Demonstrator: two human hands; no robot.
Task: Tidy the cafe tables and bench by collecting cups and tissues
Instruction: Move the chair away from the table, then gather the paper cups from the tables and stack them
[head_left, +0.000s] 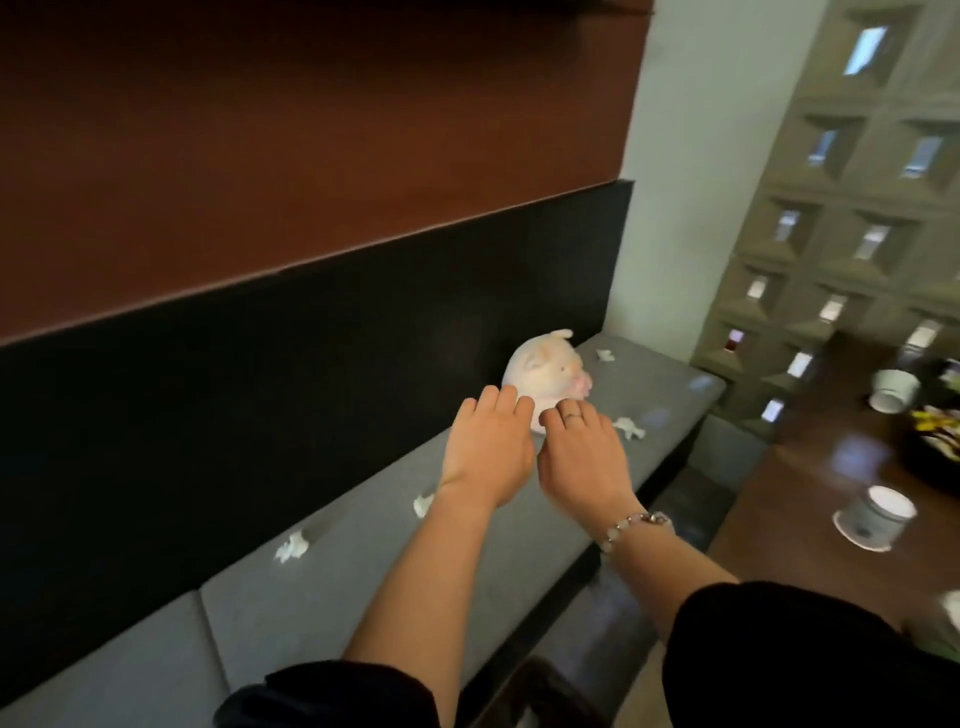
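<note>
Both my hands stretch out over the grey bench (363, 561) toward a white plush pig (545, 371) that leans against the black backrest. My left hand (488, 447) and my right hand (582, 457) have straight fingers, and their tips reach the near side of the plush; contact is unclear. Several crumpled white tissues lie on the seat: one (292, 546) and another (422, 504) left of my arms, one (629, 427) right of my right hand, one (605, 355) behind the plush. Two white paper cups (875, 517) (893, 389) lie tipped on the brown table (810, 499).
The black backrest (260, 395) and a brown wall panel rise behind the bench. A white pillar (711, 182) and a grey lattice block wall (857, 234) close off the bench's far end. A dark tray (935, 447) with yellow items sits on the table at the right edge.
</note>
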